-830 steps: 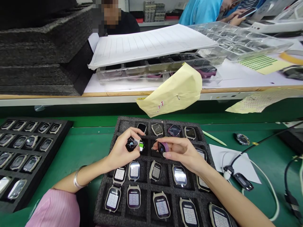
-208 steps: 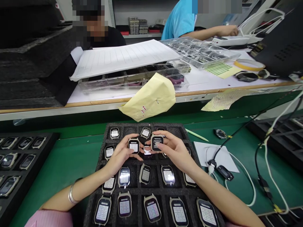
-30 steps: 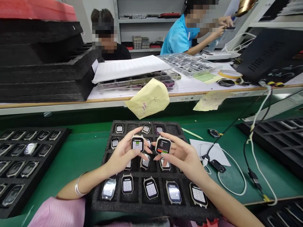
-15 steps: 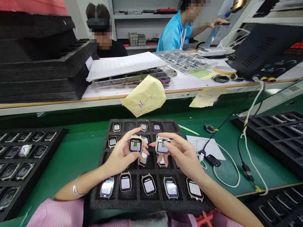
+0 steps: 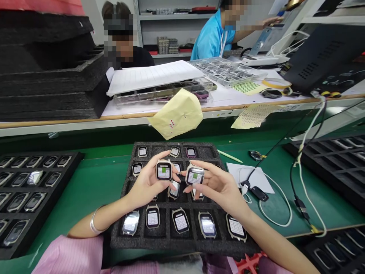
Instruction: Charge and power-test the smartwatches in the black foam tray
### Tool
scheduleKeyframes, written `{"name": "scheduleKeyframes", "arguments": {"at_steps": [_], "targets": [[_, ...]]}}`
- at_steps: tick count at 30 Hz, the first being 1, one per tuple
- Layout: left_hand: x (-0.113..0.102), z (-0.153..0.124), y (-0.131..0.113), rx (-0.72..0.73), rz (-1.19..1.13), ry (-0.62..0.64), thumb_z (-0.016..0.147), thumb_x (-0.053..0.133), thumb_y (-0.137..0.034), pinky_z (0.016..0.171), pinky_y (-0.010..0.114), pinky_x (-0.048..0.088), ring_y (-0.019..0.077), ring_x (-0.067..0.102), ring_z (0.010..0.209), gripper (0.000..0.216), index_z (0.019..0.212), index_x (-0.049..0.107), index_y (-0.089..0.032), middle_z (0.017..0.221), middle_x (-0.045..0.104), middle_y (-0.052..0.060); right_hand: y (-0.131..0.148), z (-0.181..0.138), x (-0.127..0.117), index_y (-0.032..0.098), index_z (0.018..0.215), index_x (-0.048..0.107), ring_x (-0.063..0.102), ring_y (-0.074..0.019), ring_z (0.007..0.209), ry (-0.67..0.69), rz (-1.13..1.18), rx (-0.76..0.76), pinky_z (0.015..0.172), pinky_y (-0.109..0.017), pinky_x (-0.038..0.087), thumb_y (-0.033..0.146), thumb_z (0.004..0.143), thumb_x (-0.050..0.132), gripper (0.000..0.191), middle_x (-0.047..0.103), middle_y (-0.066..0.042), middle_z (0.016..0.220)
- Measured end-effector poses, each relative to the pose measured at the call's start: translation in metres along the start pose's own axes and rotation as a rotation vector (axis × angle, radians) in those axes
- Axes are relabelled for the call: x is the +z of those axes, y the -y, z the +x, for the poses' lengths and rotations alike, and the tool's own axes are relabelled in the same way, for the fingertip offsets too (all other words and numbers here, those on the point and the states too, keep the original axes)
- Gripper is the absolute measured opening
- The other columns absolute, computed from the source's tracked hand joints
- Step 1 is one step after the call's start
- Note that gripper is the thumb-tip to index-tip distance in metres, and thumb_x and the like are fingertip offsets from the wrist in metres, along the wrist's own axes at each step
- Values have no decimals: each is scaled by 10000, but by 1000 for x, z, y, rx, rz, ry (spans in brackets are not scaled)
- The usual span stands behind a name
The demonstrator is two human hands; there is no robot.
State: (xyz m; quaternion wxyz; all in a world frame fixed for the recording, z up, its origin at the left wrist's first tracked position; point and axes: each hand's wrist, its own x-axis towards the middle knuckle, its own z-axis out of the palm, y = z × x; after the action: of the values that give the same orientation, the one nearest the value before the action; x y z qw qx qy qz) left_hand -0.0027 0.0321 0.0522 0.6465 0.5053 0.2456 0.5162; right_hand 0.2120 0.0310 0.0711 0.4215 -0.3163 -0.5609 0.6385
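A black foam tray lies on the green bench in front of me, with several strapless smartwatch bodies set in its pockets, screens lit. My left hand is closed on one watch body, held upright above the tray's middle rows with its green-and-white screen towards me. Just to the right, my right hand pinches a second watch body, which also shows a green patch on its screen. Both hands hover close together over the tray.
Another foam tray of watches sits at the left, and dark trays at the right. Cables and a charging clip lie on white paper beside the main tray. A raised shelf behind carries clear trays, papers and yellow sheets. Two people work beyond it.
Both hands have kept their watches and lifted them slightly. The right-hand watch's screen has gone from a dark menu with a red bar to a white and green display.
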Motion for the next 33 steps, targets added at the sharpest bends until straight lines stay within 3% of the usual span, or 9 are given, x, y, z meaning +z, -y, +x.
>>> {"name": "scheduleKeyframes", "arguments": {"at_steps": [3, 9, 25, 33], "targets": [[0, -2, 0, -27, -7, 23, 799, 689, -130, 751, 321, 594, 192, 643, 911, 676, 1395, 395, -257, 1049, 593, 69, 1, -1, 0, 210, 1249, 547, 729, -221, 752, -10, -25, 6, 566, -275, 592, 206, 845, 709, 435, 712, -84, 949], [-1, -1, 4, -57, 4, -6, 795, 713, -161, 742, 323, 591, 192, 643, 902, 704, 1406, 379, -266, 1041, 606, 67, 1, -4, -9, 222, 1278, 540, 726, -249, 817, 42, 30, 1, 595, -318, 603, 216, 839, 721, 475, 681, -131, 1144], [-1, -1, 5, -91, 13, -9, 802, 704, -155, 730, 314, 589, 194, 639, 904, 692, 1404, 379, -260, 1030, 599, 68, -4, -1, -9, 231, 1248, 562, 724, -233, 762, 19, 54, 12, 562, -305, 595, 211, 839, 714, 437, 714, -95, 1014], [-1, -4, 5, -89, 25, -10, 817, 692, -175, 721, 326, 591, 212, 645, 913, 671, 1408, 385, -254, 1024, 613, 76, -8, 0, -6, 200, 1174, 605, 710, -199, 624, -46, 30, 3, 460, -245, 559, 299, 907, 630, 287, 717, -70, 858]]}}
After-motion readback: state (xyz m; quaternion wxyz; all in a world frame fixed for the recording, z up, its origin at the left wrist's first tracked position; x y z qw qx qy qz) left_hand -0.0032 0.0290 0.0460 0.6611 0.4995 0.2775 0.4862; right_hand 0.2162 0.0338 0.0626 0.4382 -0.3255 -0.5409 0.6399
